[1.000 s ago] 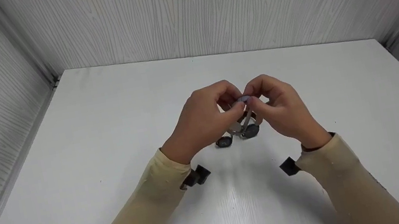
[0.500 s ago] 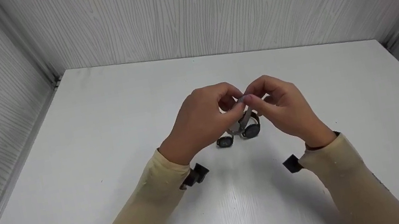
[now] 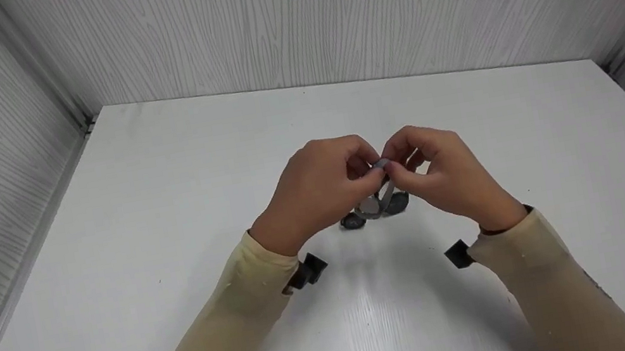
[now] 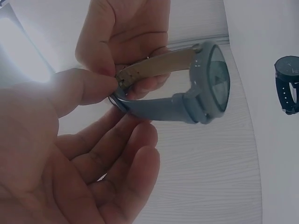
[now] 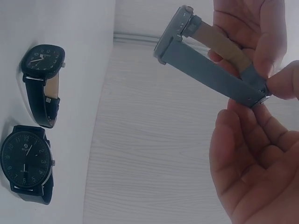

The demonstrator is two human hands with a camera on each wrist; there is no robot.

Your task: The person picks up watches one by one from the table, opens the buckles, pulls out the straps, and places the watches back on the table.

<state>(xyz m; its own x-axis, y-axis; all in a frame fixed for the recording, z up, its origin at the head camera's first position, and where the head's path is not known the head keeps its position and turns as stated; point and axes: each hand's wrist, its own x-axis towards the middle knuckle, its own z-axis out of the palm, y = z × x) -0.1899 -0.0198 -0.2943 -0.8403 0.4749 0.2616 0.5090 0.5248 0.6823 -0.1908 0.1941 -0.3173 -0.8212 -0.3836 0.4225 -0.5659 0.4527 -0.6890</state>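
L hand (image 3: 317, 184), R hand (image 3: 444, 175) pinch grey watch strap (image 4: 156, 108); R-wrist view: 2 blk watches (image 5: 26, 157); L-wrist: 1.

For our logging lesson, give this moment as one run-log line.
left hand: pinches grey watch strap | right hand: pinches same strap | squarish dark watch, round dark watch: both on white table

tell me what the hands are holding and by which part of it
A blue-gray watch, by the buckle end of its strap: the left hand and right hand both pinch it there, away from the case.
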